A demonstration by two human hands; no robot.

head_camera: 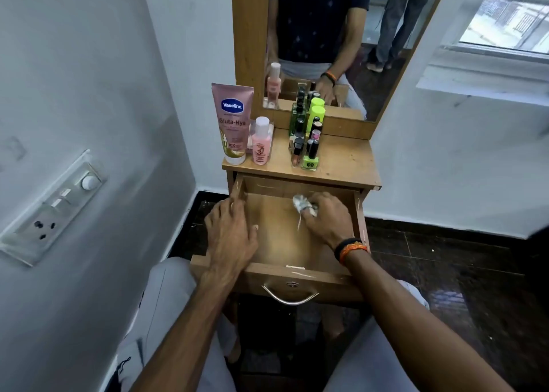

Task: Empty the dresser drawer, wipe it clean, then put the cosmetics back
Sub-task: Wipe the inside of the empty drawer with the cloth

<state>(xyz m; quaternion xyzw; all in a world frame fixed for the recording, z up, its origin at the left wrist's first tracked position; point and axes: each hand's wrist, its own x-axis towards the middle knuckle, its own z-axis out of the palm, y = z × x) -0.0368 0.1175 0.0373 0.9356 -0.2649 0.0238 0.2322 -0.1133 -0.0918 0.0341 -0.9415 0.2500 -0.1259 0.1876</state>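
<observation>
Right hand [325,216] grips a crumpled grey-white cloth [303,204], fingers curled over it, pressing it to the drawer [279,240] floor near the back right corner. Left hand [230,228] lies open, fingers spread, resting on the drawer's left wall and left part of the floor; looks to be steadying it. Drawer pulled well out, nothing visible inside but the hands and cloth. Metal handle [289,298] on the front panel.

Cosmetics all stand on the counter [344,160] above the drawer:
- pink Vaseline tube [233,123] at the front left corner, upright on its cap
- small pink bottle [261,142] just beside it
- cluster of green bottles and nail polishes [307,133] mid-counter, running back to the mirror [341,35]

Judgement: wiping step under way; restocking not begun.

Handling: cloth soft, light, bunches easily; best held wadded under the fingertips. Tube light and squashy, slightly top-heavy; take it round the middle. Nail polishes probably glass, small, fragile, closely packed and easy to topple; pinch each by the cap or body, 1 at a time.
</observation>
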